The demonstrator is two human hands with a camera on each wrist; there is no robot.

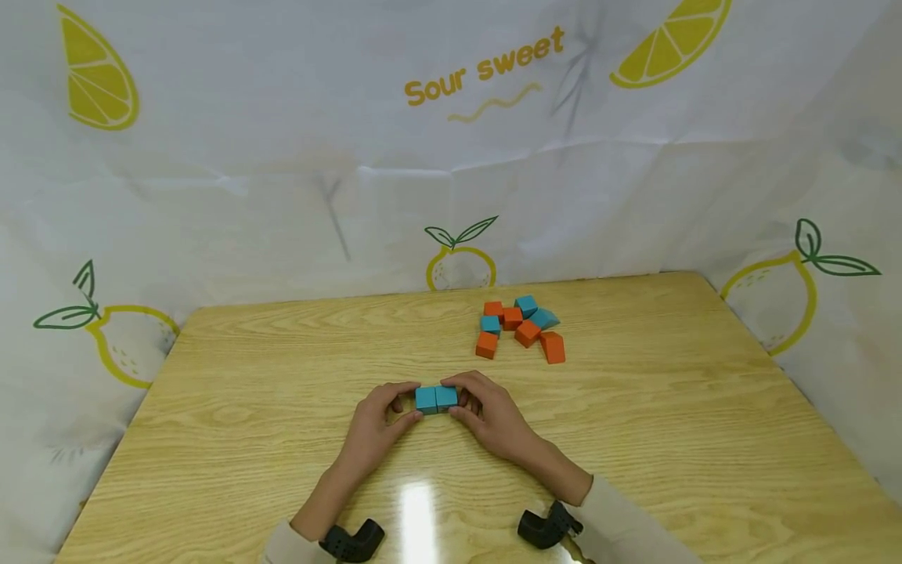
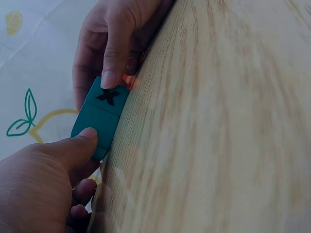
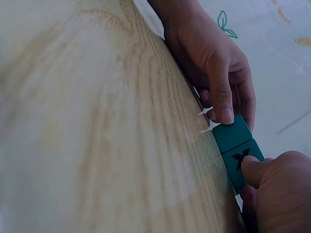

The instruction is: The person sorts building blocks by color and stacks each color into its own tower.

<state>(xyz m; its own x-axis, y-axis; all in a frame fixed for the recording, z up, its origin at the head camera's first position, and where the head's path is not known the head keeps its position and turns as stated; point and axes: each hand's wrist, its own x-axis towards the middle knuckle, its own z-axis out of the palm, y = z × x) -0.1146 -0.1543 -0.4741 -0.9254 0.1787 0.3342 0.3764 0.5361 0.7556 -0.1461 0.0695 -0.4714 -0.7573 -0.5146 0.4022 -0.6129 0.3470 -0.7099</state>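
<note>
Two blue blocks sit side by side, faces together, on the wooden table (image 1: 282, 439). My left hand (image 1: 376, 419) pinches the left blue block (image 1: 426, 399) between thumb and fingers, front to back. The right blue block (image 1: 446, 398) is pinched the same way by my right hand (image 1: 495, 417). A black X marks the front of this right block (image 3: 239, 158) in the right wrist view. In the left wrist view, my left thumb (image 2: 87, 138) presses the near face of the plain block (image 2: 99, 124).
Behind the right hand lies a loose group of orange and blue blocks, among them an orange cube (image 1: 486, 345), a blue triangular block (image 1: 544, 318) and an orange slanted block (image 1: 553, 347). A white lemon-print cloth (image 1: 282, 227) hangs at the table's back edge.
</note>
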